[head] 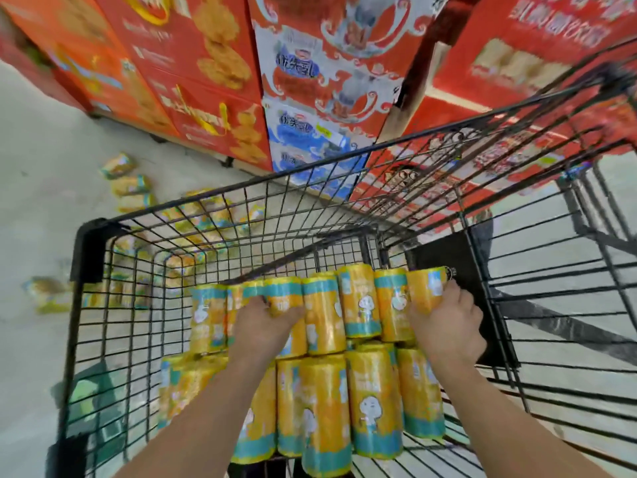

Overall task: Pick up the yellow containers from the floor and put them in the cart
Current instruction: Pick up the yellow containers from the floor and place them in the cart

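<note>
Floor (34, 219): loose yellow containers (130, 185) scattered left. Wire cart (90, 250): stacked containers (324, 313) lying inside.

Setting: retail shop, supermarket aisle. Evidence: black wire shopping cart (241, 189); tall stacks of red printed cartons (213, 63) picturing biscuits; blue-and-white cartons (303, 139) stacked alongside; many identical yellow containers (324, 315) as packaged stock; pale grey floor (41, 167).

Glossy yellow containers (324, 313) (plastic-wrapped, it seems) lie in a matt black wire cart (90, 251).
</note>
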The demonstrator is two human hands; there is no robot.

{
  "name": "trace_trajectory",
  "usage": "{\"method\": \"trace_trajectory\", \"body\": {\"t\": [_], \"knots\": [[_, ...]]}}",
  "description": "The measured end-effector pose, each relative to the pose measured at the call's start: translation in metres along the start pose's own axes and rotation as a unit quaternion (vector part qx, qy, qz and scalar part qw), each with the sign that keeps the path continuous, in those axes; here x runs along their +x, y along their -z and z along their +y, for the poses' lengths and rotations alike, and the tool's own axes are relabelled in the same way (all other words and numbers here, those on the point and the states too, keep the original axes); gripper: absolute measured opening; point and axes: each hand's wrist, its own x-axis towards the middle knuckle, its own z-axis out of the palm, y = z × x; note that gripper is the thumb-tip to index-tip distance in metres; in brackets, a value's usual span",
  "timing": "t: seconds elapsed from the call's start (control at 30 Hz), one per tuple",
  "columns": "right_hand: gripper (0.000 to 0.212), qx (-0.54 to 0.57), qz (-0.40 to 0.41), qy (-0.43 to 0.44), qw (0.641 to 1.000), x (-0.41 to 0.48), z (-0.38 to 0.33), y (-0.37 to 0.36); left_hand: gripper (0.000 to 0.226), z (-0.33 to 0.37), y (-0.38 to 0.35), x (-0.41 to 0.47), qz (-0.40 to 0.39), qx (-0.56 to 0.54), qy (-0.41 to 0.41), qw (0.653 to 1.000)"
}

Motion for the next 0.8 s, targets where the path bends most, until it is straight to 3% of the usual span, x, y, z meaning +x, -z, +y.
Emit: {"method": "trace_trajectory", "body": {"t": [0.2,0.43,0.53,0.8], "knots": [[0.072,0.046,0.021,0.053,0.997,-0.037,-0.052,0.05,0.074,0.015,0.062,-0.037,0.042,-0.019,-0.09,0.995],[0.055,0.176,0.095,0.246,0.949,-0.136,-0.187,0.104,0.07,0.005,0.212,-0.067,0.111,-0.049,-0.2,0.972],[0.05,0.194,0.096,0.302,0.928,-0.2,-0.263,0.108,0.066,-0.033,0.296,-0.066,0.151,-0.062,-0.222,0.961],[0.047,0.174,0.014,0.413,0.894,-0.4,-0.48,0.027,0.069,-0.208,0.525,-0.039,0.235,-0.094,-0.138,0.957]]}}
